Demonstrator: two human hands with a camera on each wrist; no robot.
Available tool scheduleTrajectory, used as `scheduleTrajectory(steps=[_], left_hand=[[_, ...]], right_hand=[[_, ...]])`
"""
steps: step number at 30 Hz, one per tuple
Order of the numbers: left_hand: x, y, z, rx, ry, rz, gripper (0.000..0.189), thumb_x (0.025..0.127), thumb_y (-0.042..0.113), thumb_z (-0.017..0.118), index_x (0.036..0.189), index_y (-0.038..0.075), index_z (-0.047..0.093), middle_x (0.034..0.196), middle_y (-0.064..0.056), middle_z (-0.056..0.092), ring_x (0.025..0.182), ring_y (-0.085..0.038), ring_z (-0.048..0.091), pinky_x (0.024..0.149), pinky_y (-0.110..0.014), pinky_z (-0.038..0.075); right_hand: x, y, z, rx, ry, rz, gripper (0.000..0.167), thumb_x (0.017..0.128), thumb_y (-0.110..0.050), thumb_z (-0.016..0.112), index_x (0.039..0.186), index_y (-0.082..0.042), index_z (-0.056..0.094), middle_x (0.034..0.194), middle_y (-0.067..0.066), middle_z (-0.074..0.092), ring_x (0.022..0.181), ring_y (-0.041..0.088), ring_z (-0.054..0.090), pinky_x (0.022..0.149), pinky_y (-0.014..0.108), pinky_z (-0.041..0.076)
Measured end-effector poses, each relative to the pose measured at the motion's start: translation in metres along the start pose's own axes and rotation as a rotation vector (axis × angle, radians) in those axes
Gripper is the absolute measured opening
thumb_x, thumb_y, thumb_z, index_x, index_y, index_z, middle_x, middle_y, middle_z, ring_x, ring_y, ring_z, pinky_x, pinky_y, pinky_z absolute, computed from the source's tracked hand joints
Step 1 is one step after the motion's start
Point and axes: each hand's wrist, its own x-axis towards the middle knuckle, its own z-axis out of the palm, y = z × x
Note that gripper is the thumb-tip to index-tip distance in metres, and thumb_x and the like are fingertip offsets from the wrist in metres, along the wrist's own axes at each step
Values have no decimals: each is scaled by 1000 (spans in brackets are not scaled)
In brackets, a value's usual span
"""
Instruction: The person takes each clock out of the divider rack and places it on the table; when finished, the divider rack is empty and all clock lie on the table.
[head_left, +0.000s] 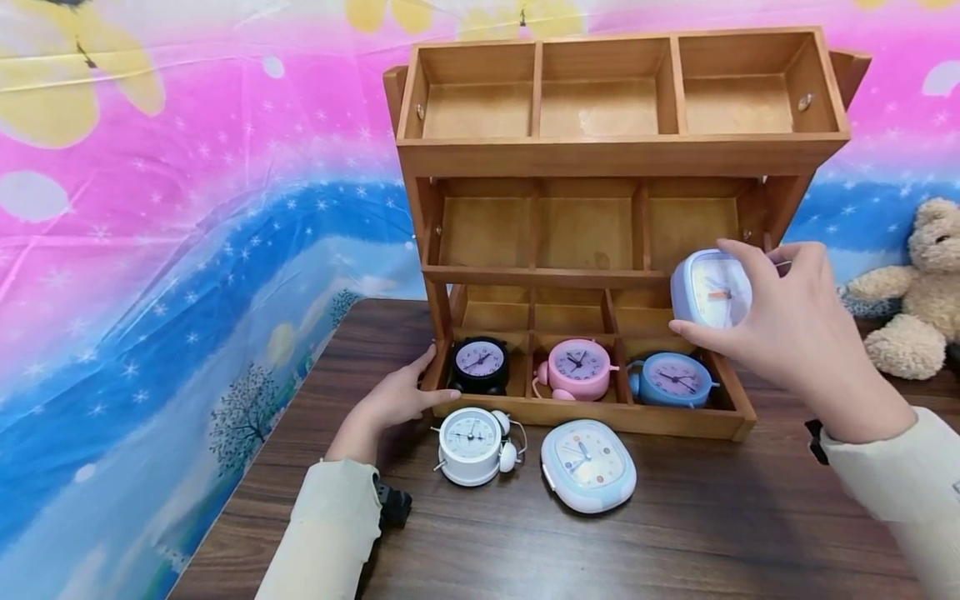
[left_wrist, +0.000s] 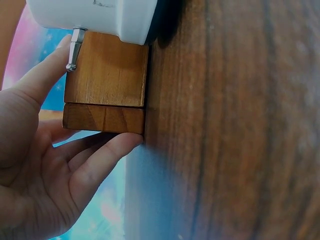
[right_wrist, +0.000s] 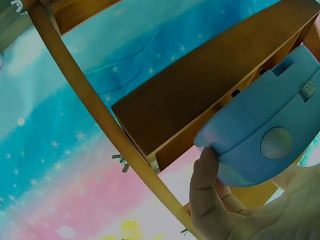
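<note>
My right hand (head_left: 795, 308) pinches a rounded light-blue alarm clock (head_left: 708, 292) between thumb and fingers, raised before the right side of the wooden shelf rack (head_left: 622, 156). In the right wrist view, the clock's blue casing (right_wrist: 240, 132) shows a round button. My left hand (head_left: 393, 398) grips the rack's lower left corner, thumb over the front edge and fingers along the end. A black alarm clock (head_left: 480, 367), a pink one (head_left: 579, 369) and a blue one (head_left: 675, 380) sit in the bottom tier's compartments.
On the table (head_left: 480, 550) before the rack lie a white twin-bell alarm clock (head_left: 470, 446) and a white and pale-blue rounded clock (head_left: 588, 467). A teddy bear (head_left: 926, 292) sits at the right. A colourful printed cloth (head_left: 187, 208) hangs behind.
</note>
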Motion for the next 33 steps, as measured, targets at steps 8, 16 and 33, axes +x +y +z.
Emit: scheduleTrajectory(steps=[8, 16, 33], left_hand=[[2, -2, 1, 5, -2, 3, 95, 93, 47, 68, 161, 16, 9, 155, -28, 30, 88, -25, 70, 97, -51, 48], [3, -2, 2, 5, -6, -2, 96, 93, 48, 67, 161, 17, 8, 156, -28, 29, 89, -26, 70, 96, -51, 49], [4, -1, 1, 19, -13, -7, 96, 93, 48, 67, 161, 16, 8, 157, -27, 27, 89, -28, 70, 98, -52, 47]], right_hand=[[-20, 11, 10, 26, -48, -3, 108, 68, -76, 72, 151, -15, 39, 130, 35, 25, 108, 51, 33, 53, 51, 41], [-37, 24, 28, 14, -127, -11, 108, 65, -81, 70, 145, -12, 43, 130, 36, 27, 105, 51, 36, 58, 55, 43], [-77, 34, 63, -82, -300, -15, 118, 60, -92, 61, 141, -7, 48, 109, 29, 39, 90, 41, 49, 51, 43, 43]])
